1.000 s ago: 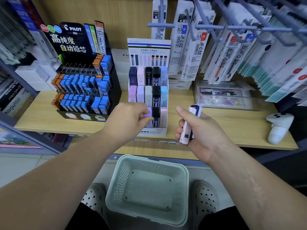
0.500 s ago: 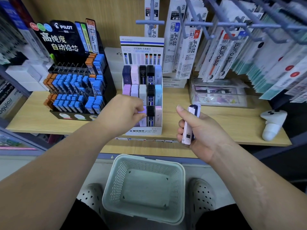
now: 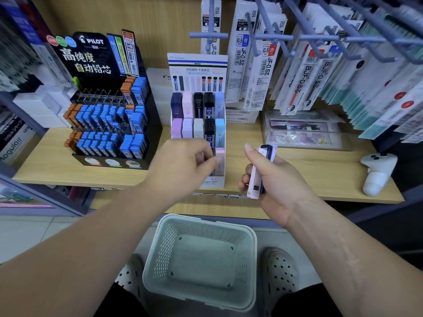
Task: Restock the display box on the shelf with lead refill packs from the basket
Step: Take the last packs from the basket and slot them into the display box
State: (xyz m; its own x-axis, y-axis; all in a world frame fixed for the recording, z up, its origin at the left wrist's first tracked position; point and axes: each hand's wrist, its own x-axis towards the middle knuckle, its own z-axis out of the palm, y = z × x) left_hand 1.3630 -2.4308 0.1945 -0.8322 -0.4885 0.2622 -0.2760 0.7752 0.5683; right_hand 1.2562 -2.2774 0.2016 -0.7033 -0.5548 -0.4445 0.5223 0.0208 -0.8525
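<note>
Left hand (image 3: 183,165): pinches lilac pack (image 3: 203,156) in white cardboard display box (image 3: 214,182).
Right hand (image 3: 274,181): beside box, grips slim white-navy packs (image 3: 255,177).

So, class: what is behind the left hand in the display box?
The box's front row: a pink pack and a sliver of a dark one show past the left hand. It covers the rest and most of the lilac pack its fingers pinch.

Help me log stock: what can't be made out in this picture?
Head view only.
Front row of the display box: the left hand covers most slots.
Whether the left hand holds a pack: its own fingers hide it.
Count of packs in the right hand: they overlap.
Print on the packs: too small.
</note>
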